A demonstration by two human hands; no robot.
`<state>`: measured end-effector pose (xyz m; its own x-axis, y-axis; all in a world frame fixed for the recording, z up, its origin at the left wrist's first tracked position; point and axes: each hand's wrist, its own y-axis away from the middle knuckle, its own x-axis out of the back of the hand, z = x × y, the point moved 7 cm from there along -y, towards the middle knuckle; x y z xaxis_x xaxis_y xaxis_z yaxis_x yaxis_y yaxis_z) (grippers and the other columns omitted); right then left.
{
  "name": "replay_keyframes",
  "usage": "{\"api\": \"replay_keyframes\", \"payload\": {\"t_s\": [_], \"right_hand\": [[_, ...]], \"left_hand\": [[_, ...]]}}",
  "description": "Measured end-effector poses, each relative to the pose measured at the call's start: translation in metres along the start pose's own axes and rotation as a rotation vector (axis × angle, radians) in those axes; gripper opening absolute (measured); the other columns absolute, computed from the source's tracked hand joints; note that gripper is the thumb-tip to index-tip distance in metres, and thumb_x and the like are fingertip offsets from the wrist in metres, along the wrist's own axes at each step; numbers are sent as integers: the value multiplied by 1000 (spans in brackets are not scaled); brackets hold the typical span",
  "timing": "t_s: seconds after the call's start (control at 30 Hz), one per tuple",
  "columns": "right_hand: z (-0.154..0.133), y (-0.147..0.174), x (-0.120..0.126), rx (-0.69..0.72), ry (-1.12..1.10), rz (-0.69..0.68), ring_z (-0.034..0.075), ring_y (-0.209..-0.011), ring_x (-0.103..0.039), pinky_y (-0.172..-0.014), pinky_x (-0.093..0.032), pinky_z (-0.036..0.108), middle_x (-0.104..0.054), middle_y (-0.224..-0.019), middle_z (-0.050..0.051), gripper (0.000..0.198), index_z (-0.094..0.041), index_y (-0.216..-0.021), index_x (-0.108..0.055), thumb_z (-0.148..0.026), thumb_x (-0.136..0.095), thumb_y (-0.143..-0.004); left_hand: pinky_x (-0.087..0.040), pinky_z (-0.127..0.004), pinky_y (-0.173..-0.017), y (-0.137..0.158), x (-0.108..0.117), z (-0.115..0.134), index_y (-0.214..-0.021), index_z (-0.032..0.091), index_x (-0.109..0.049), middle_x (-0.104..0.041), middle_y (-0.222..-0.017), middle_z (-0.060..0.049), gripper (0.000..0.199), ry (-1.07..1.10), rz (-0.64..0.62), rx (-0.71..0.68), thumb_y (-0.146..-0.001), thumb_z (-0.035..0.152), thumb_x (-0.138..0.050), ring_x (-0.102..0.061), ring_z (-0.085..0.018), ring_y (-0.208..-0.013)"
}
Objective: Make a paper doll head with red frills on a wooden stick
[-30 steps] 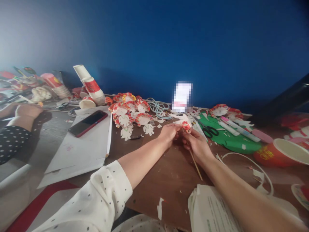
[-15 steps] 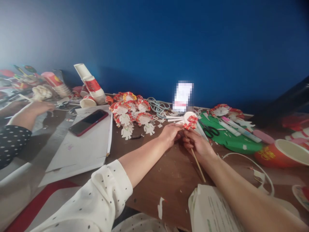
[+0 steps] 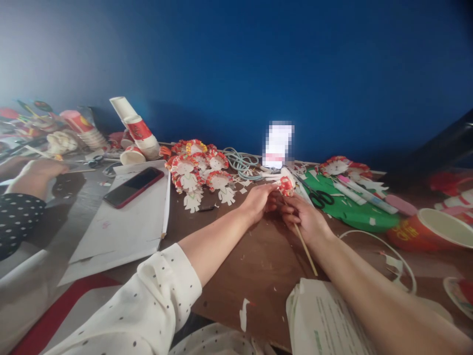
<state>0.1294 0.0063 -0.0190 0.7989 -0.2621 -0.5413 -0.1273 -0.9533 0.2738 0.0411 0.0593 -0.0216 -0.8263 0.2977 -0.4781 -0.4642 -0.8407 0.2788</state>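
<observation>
My left hand point(image 3: 260, 199) is closed, its fingers pinching the side of a small paper-cup cut-out point(image 3: 287, 185) with curled red and white strips. A thin wooden stick point(image 3: 306, 251) slants down toward me from under the cut-out. My right hand point(image 3: 303, 214) is wrapped round the stick close below the cut-out. The fingers partly hide where stick and paper meet. Similar finished-looking paper figures point(image 3: 188, 172) with red frilled heads lie in a heap to the left of my hands.
Scissors point(image 3: 320, 198) and markers point(image 3: 365, 195) lie on a green sheet point(image 3: 354, 217). A phone point(image 3: 133, 187) rests on white paper at left, and a lit screen point(image 3: 278, 145) stands behind. Stacked paper cups point(image 3: 138, 130) lean at the back. A co-worker's hand point(image 3: 40, 170) is far left.
The cut-out has turned, its white disc now less visible and its red curls facing me more. Both hands stay on cut-out and stick, almost in place. The view has shifted slightly.
</observation>
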Motion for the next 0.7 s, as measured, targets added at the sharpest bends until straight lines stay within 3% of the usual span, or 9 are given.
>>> {"api": "replay_keyframes", "payload": {"t_s": [0.2,0.43,0.7], "right_hand": [[1,-2,1,-59,-42,-25,1,-48,-36,-30,-19,6,-51,-72,-4,20,-17,-80,-59,-14,-73,-65],[-1,-1,5,56,82,23,3,-50,-38,-31,-20,9,-53,-73,-3,25,-18,-83,-64,-16,-76,-61],[-6,3,11,137,302,141,6,-49,-41,-35,-23,15,-51,-57,-4,34,-16,-93,-70,-24,-76,-60]], "left_hand": [[-34,-17,-46,0,4,-1,-69,12,-61,-52,-59,1,20,-103,54,-21,-81,25,-70,-43,-4,-46],[-34,-18,-46,0,10,-4,-67,13,-59,-48,-55,3,17,-113,153,54,-83,16,-64,-41,-4,-44],[-34,-17,-46,2,5,-5,-72,12,-63,-52,-58,2,12,-90,91,80,-81,6,-59,-42,-3,-45]]}}
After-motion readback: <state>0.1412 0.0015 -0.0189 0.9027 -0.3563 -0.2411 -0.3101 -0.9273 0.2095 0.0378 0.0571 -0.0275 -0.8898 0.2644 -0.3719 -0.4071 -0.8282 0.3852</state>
